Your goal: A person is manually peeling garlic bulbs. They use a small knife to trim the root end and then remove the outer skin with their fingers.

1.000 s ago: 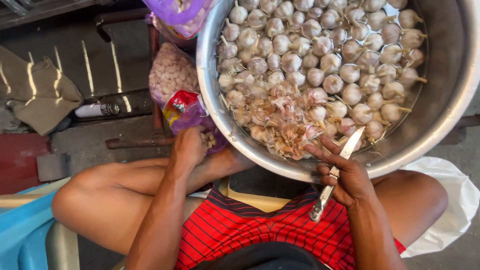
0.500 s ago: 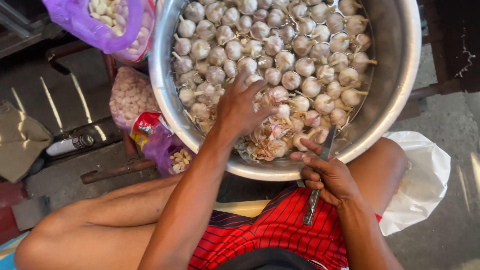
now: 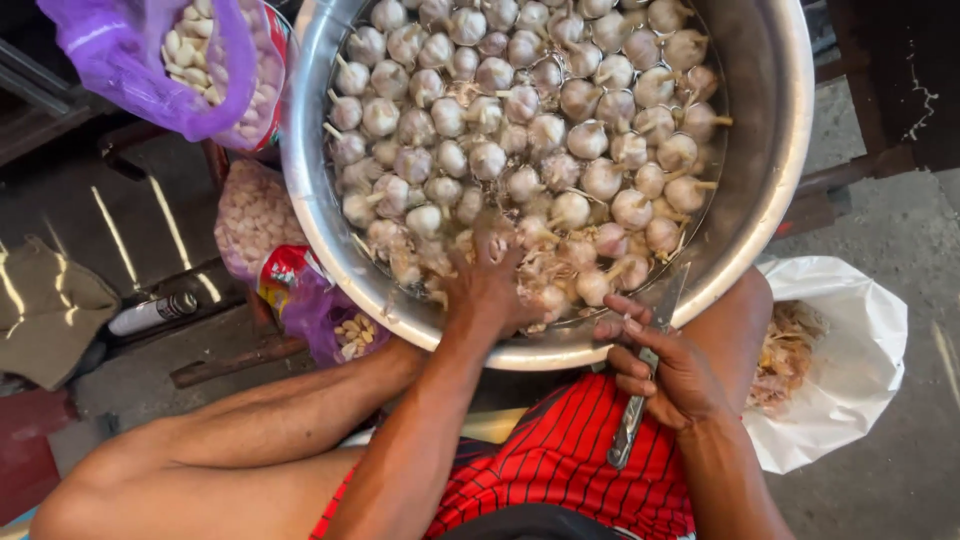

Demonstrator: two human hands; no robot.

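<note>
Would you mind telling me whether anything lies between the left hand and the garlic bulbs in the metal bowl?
Nothing visible does. The left hand has reached over the near rim of the metal bowl and rests directly on the garlic bulbs. The right hand holds a knife at the rim, off to the side.

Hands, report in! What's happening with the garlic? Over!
Left hand in the metal bowl, on garlic bulbs. Right hand gripping knife at rim. Nothing blocking.

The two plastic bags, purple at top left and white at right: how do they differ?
The purple bag hangs beside the metal bowl and holds peeled cloves. The white bag lies open on the ground beside the knee and holds papery garlic skins. Both are thin plastic.
</note>
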